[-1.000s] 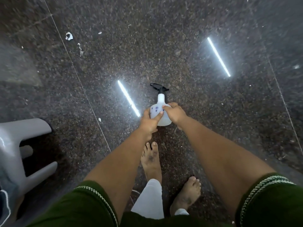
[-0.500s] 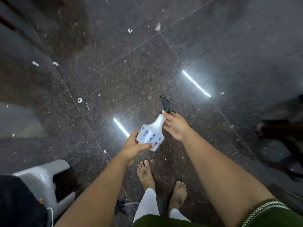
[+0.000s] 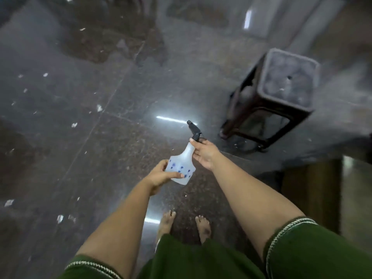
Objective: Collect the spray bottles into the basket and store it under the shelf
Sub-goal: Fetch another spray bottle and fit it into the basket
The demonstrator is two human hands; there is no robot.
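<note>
A white spray bottle (image 3: 182,165) with blue flower prints and a black trigger head is held tilted above the dark floor, nozzle pointing up and away. My left hand (image 3: 161,176) grips its round base from the left, thumb across the front. My right hand (image 3: 203,153) holds the neck just below the trigger. No basket or shelf is in view.
A dark plastic stool (image 3: 279,97) stands on the floor to the right of the bottle. A brown wooden edge (image 3: 310,194) shows at the right. White scraps (image 3: 60,218) lie scattered over the polished stone floor at the left. My bare feet (image 3: 167,222) are below.
The bottle has come up off the floor and tilted in both hands. The view has swung right: the grey stool at left is gone and the dark stool has appeared.
</note>
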